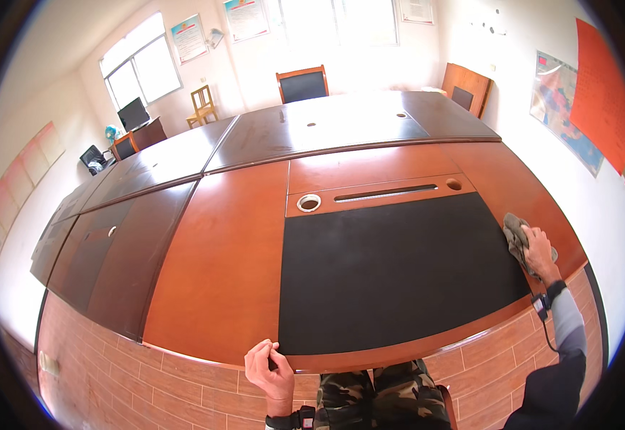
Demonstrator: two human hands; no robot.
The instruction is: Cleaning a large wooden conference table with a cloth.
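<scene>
My right hand presses a crumpled grey-brown cloth onto the reddish-brown wooden desk, just right of its black inlaid writing panel. Part of the cloth is hidden under the palm and fingers. At the desk's front edge, by the panel's lower left corner, is my left hand. Its fingers are curled in towards the thumb, and nothing shows in them. A strap with a small device is around each wrist.
Beyond the panel are a white-rimmed round hole, a long slot and another round hole. Darker desks adjoin at the back and left. A black-backed chair stands across. The white wall rises close on the right.
</scene>
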